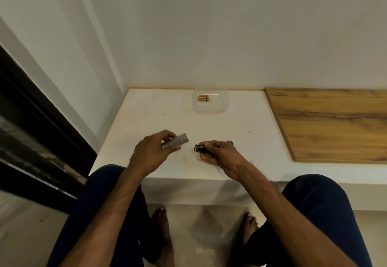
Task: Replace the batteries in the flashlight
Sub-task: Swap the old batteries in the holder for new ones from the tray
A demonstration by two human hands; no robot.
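My left hand [151,151] grips a grey metal flashlight body [177,141], which points up and to the right above the white ledge. A short gap to its right, my right hand [219,154] holds a black cylindrical battery holder [200,148] with its round end facing the flashlight. A small dark part [230,141], perhaps the cap, peeks out just behind my right hand. At the back of the ledge, several gold-and-black batteries [203,98] lie side by side in a clear plastic tray [209,109].
The white ledge [146,116] ends at a wall behind and on the left. A wooden board [330,124] covers its right side. My knees and bare feet are below the front edge. A dark window frame [37,120] runs along the left.
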